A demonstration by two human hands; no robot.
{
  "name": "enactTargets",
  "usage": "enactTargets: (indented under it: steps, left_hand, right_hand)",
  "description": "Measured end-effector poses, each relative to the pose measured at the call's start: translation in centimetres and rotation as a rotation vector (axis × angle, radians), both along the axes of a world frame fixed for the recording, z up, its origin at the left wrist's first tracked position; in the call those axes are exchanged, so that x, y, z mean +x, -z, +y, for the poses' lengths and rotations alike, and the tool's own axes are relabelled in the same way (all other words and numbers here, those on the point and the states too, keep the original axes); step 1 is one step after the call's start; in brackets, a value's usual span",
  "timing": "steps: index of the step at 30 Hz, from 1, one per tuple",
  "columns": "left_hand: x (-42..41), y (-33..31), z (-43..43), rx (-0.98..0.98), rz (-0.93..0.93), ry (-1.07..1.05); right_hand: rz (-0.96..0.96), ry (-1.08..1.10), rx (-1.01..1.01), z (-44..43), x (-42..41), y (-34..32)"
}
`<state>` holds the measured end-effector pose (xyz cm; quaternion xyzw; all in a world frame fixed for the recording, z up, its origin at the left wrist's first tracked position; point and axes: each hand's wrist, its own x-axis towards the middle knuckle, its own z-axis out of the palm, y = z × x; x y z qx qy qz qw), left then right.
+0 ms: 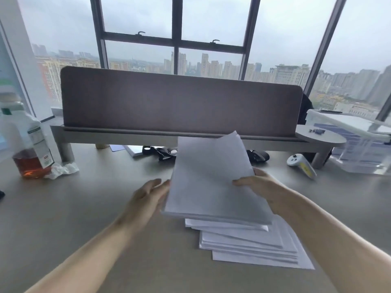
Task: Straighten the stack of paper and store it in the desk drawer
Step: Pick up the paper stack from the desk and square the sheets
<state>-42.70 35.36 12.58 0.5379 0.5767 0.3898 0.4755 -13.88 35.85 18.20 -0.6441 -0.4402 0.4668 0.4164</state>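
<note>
A messy stack of white paper (249, 242) lies fanned out on the grey desk (84, 208) in front of me. Above it I hold a tilted bundle of white sheets (211, 178), its lower edge resting on the stack. My right hand (258, 185) grips the bundle's right edge, thumb on top. My left hand (148, 197) is at the bundle's left edge, fingers straight and apart; I cannot tell if it touches the paper. No drawer is in view.
A grey divider panel (179, 104) on a raised shelf spans the back. A plastic bottle of amber liquid (27, 149) and crumpled wrap stand at left. Black straps (163, 152), a white controller (300, 163) and a clear plastic box (359, 140) sit behind and right.
</note>
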Motion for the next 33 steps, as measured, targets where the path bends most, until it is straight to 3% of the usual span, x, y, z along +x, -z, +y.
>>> enactTargets:
  steps: [4,7,11,15,19,22,29,33]
  left_hand:
    - [7.0,0.1,0.9,-0.107,0.003,0.045]
    - [9.1,-0.3,1.3,-0.159,0.008,-0.055]
    - [8.8,3.1,5.3,-0.215,-0.034,-0.110]
    - [11.1,0.9,2.6,-0.141,0.215,-0.028]
    - [13.4,1.1,1.9,-0.066,0.363,0.044]
    - [14.4,0.6,2.1,-0.105,0.281,0.019]
    - [13.5,0.1,2.5,-0.214,0.148,-0.014]
    - [12.7,-0.4,2.0,-0.308,0.170,0.126]
  right_hand:
    - [0.004,0.001,-0.112,-0.4,3.4,2.9]
    - [-0.066,-0.018,-0.130,-0.1,4.0,4.3]
    - [-0.485,0.018,-0.091,0.5,4.6,4.6]
    - [-0.663,0.061,-0.157,-0.2,5.5,5.6]
    - [-0.507,0.121,-0.206,-0.7,7.9,6.2]
    - [-0.451,0.093,-0.207,-1.0,9.0,5.0]
    - [-0.571,-0.070,-0.275,-3.9,9.7,3.0]
    - [-0.539,-0.123,-0.296,-5.2,10.0,3.7]
